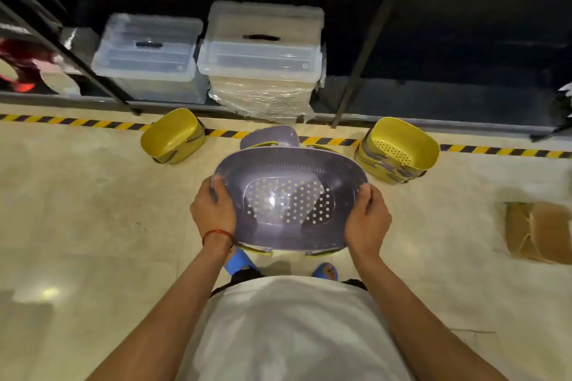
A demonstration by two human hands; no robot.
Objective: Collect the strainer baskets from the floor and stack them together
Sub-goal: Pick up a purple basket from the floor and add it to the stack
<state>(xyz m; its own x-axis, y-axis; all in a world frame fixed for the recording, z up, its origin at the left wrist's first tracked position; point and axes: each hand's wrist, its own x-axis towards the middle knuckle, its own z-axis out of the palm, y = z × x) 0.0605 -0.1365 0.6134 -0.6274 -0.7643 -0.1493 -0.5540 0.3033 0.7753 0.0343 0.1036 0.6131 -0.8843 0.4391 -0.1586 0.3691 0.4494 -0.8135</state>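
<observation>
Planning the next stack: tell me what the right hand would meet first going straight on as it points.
The right hand grips the held basket, which lies in its line. Beyond that, probably the purple floor basket; depth is unclear.

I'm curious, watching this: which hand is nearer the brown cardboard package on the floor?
Right. The right hand grips the purple basket on the side facing the cardboard package; the left hand grips the far side.

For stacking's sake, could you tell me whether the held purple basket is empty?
Empty: the purple basket shows only its bare perforated bottom, nothing inside.
</observation>
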